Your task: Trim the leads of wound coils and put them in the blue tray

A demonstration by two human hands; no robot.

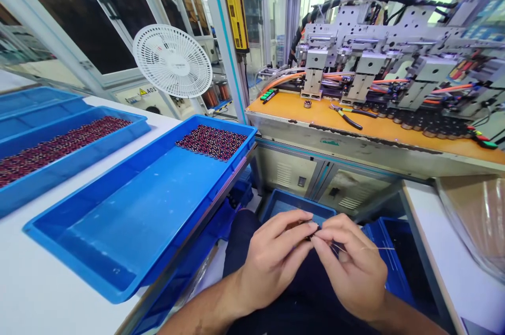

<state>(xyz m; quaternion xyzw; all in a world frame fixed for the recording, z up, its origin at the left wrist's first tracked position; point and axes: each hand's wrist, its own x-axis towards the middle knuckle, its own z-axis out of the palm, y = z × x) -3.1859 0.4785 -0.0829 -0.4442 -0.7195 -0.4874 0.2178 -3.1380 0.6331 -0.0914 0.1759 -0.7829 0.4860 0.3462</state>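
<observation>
My left hand (272,261) and my right hand (353,266) meet over my lap, fingertips pinched together on a small dark part (310,231) that I can barely make out. A thin wire (371,249) runs from the pinch to the right across my right hand. To my left a blue tray (130,219) lies on the white table, with a patch of several small dark red parts (213,141) in its far corner.
A second blue tray (79,159) with a long band of red parts lies further left. A white fan (172,60) stands behind. An orange bench (374,127) carries a metal machine (379,46) and pliers (347,114). Blue bins (292,203) sit below.
</observation>
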